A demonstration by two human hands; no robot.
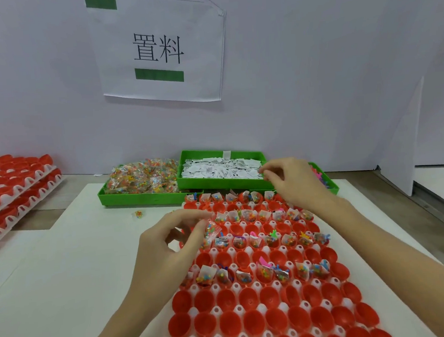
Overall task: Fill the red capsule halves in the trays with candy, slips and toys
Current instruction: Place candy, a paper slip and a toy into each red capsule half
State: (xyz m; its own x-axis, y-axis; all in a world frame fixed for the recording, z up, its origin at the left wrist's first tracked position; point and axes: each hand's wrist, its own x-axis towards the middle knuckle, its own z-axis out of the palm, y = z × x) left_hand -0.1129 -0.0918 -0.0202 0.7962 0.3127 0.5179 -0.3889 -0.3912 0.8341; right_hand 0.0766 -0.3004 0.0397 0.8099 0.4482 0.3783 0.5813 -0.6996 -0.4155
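A white tray [215,287] of red capsule halves [251,323] lies in front of me; alternate far rows hold candy packets, paper slips and small toys, and the near rows are bare. My left hand [169,249] hovers over the tray's left side, fingers pinching a clear candy packet [210,231]. My right hand [294,184] reaches to the green slip tray [188,155], fingertips pinched at the white slips [223,169]; whether it grips one I cannot tell. A green bin [138,197] of candy packets [142,177] sits to the left of that.
Stacked trays of red capsule halves [12,190] stand at the far left. A green bin with coloured toys [325,178] is partly hidden behind my right hand. One stray candy packet [138,214] lies on the white mat. A paper sign [158,48] hangs on the wall.
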